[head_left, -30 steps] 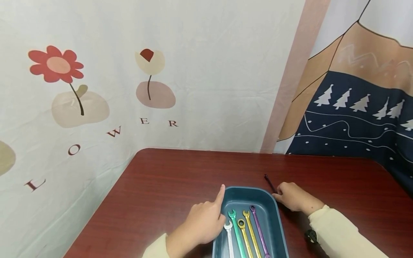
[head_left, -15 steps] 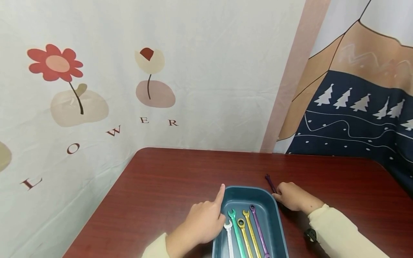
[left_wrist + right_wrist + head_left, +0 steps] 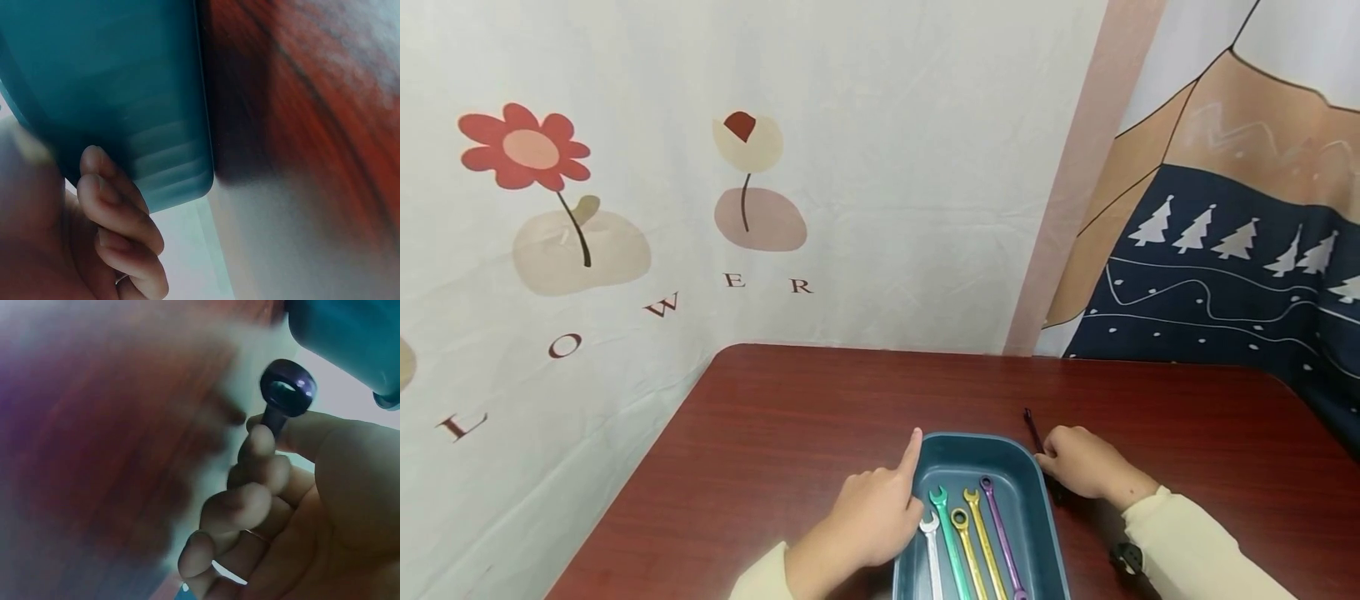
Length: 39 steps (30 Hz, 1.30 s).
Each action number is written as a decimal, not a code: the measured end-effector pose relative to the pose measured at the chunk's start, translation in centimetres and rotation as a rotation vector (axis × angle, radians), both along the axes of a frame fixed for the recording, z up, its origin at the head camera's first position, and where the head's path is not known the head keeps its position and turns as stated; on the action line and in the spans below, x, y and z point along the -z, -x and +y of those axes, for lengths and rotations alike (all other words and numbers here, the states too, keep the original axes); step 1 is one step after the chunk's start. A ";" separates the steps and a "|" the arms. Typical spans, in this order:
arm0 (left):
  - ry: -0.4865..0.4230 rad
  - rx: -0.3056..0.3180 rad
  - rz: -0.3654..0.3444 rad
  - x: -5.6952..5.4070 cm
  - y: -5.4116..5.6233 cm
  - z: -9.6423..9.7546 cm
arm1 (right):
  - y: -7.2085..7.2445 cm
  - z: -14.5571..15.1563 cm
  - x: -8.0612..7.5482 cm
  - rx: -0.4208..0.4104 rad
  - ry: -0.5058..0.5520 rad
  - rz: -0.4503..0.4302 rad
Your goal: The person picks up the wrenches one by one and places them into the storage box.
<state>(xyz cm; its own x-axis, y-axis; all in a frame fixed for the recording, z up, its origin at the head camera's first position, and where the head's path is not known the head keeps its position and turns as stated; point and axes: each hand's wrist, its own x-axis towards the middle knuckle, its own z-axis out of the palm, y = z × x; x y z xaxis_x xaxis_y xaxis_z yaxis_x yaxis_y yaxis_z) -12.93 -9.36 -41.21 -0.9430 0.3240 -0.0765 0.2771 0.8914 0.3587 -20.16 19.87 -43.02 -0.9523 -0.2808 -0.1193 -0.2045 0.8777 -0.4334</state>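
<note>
My left hand (image 3: 880,515) is at the left wall of a blue-green tray (image 3: 973,442), index finger straight along the rim, thumb over the edge. In the left wrist view the other fingers (image 3: 119,197) curl against the tray's outside. My right hand (image 3: 1086,460) is just right of the tray and pinches a dark purple wrench (image 3: 1032,428) between thumb and fingers. One end of it points away past the hand; a ring end (image 3: 287,387) shows in the right wrist view. The hand covers the middle of the wrench.
Inside the tray lie a silver wrench (image 3: 933,554), a green wrench (image 3: 951,537), two yellow wrenches, one with a ring end (image 3: 961,520), and a purple wrench (image 3: 1002,533). The tray stands on a dark red wooden table (image 3: 820,400). A printed curtain (image 3: 887,167) hangs behind.
The right hand has shifted slightly to the right with the dark purple wrench, whose far end has moved right and turned a little. The left hand and the tray stay put.
</note>
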 end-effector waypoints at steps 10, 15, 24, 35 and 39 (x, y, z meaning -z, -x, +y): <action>0.011 0.003 0.033 -0.1 0.0 0.0 | -0.5 -0.1 -0.1 0.014 0.009 0.081; 0.008 0.000 0.027 0.0 -0.1 -0.1 | -0.7 -0.3 -0.3 0.022 0.015 0.100; -0.007 0.005 0.020 0.1 -0.1 -0.1 | -1.4 -0.4 -0.7 0.026 0.034 0.127; -0.010 0.008 0.021 0.0 -0.1 -0.1 | -2.2 -0.5 -1.4 0.051 0.079 0.175; -0.011 0.008 0.019 0.0 0.0 -0.1 | -2.4 -0.6 -1.7 0.057 0.090 0.213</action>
<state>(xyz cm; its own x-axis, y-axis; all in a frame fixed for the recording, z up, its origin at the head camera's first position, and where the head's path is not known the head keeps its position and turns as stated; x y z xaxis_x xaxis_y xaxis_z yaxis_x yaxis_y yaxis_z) -12.90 -9.44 -41.25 -0.9415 0.3326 -0.0551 0.2914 0.8850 0.3632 -17.77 19.32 -41.29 -0.9680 -0.2258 0.1090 -0.2505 0.8505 -0.4624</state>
